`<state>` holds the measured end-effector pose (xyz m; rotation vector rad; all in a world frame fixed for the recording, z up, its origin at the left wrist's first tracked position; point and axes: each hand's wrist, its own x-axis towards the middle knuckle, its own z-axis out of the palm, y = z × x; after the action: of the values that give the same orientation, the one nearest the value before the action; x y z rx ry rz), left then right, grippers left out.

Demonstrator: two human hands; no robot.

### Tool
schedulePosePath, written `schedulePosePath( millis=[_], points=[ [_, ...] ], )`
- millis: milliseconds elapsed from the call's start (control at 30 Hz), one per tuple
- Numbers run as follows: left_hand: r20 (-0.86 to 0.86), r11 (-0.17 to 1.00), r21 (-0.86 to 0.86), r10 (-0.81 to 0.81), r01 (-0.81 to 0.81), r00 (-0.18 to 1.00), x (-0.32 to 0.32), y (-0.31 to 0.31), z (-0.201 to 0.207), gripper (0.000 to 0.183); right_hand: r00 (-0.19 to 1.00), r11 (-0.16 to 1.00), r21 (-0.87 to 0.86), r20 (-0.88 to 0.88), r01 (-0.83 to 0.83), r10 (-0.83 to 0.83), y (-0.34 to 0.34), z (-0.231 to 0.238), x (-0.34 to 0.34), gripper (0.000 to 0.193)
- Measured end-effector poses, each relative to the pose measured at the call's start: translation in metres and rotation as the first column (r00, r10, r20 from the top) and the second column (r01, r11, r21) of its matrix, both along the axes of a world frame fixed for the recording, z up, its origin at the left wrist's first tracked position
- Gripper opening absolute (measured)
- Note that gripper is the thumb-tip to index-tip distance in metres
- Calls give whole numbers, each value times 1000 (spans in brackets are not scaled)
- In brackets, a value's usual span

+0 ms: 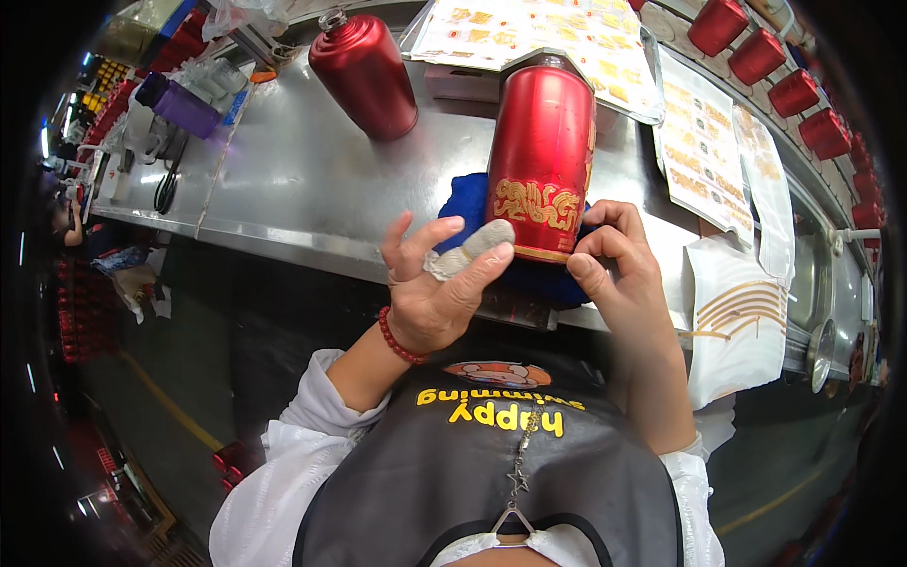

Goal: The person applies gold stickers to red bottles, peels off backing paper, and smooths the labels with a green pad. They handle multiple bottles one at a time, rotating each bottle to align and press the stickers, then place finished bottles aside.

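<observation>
A glossy red bottle (537, 142) with a gold dragon-like decoration lies on a blue cloth (461, 200), its base toward me. My left hand (433, 288) is at the bottle's lower left, fingers spread. A whitish cover (463, 255) wraps its index finger, which reaches the bottle's lower edge along with the thumb; firm contact is hard to judge. At the lower right side, my right hand (624, 255) has bent fingers and thumb closed against the bottle's edge. Whether anything small is between those fingertips is hidden.
Another red bottle (364, 76) without visible decoration stands farther left on the metal table (274, 180). Decal sheets (704, 142) lie at the back and right, beside a paper with gold strips (742, 307). A purple bottle (179, 106) is far left; several red bottles (756, 59) line the right.
</observation>
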<state>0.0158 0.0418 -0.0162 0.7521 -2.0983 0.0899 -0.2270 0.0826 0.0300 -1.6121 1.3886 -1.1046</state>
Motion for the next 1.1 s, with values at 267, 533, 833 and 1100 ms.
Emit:
schedulePosePath(
  millis=[267,533,833,1100],
  points=[
    [146,976,-141,-145,166,979,-21,-10,23,37,999,1000,-4,34,-13,13,-1,-6,-3,20],
    [-337,910,270,-216,314,917,-28,-23,4,69,999,999,-8,18,-36,36,-1,-3,-4,22],
    [161,938,-160,-283,308,946,-16,-21,25,28,989,995,57,131,-82,74,-3,-3,-10,23],
    [-201,907,164,-354,388,913,-29,-31,15,41,987,986,66,66,-151,147,-5,4,-13,24]
  ],
)
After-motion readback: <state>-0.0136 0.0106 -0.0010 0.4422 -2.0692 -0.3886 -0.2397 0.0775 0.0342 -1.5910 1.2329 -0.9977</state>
